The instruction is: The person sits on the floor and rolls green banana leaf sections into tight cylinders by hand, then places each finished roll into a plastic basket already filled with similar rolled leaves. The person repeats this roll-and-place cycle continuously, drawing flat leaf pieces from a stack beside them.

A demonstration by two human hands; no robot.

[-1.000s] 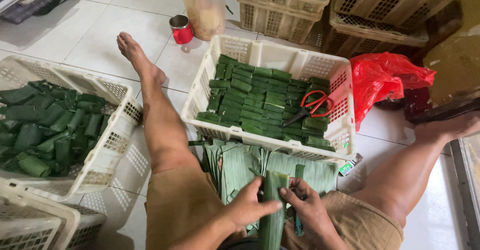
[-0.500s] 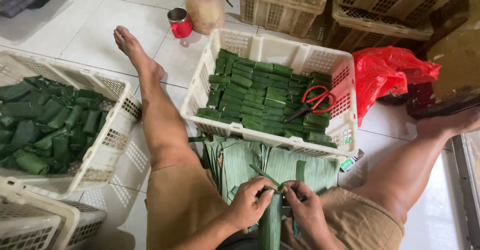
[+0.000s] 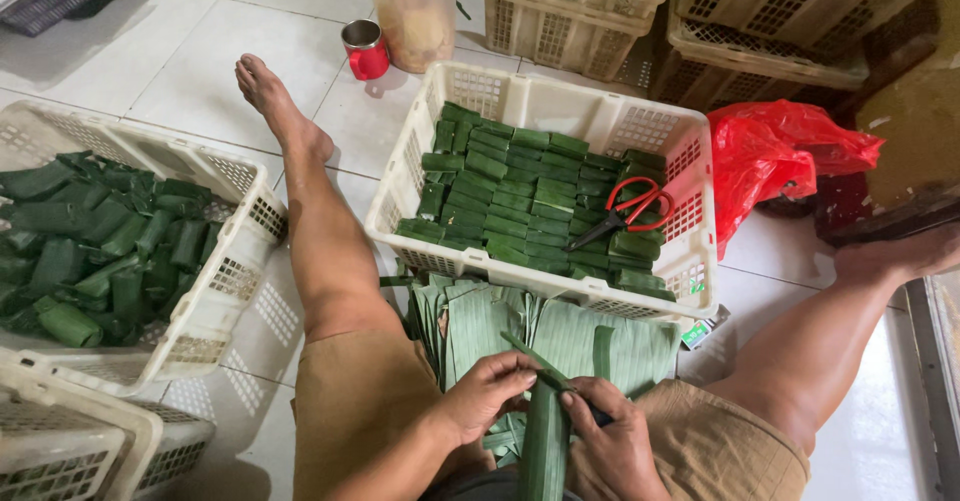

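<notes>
Seated on the tiled floor (image 3: pixel 150 71), you hold a rolled leaf wrap (image 3: pixel 545 441) upright in your lap, its long axis running from your body toward the stack ahead. Your left hand (image 3: pixel 487 393) closes on its upper end from the left, fingers (image 3: pixel 515 376) curled and pressed to the leaf; your right hand (image 3: pixel 612 441) flanks it on the right, fingers bunched round a thin dark strip (image 3: pixel 540 363) that slants up and left across the wrap's top. Both hands touch the wrap; the left sits nearer its tip. Just beyond the fingers lies a fan of flat leaf sheets (image 3: pixel 560 331). Farther on stands a white basket (image 3: pixel 560 111) of finished green packets (image 3: pixel 510 201) with red-handled scissors (image 3: pixel 630 211). Well left of the fingers, a second basket (image 3: pixel 225 281) holds loose leaf rolls (image 3: pixel 100 241).
</notes>
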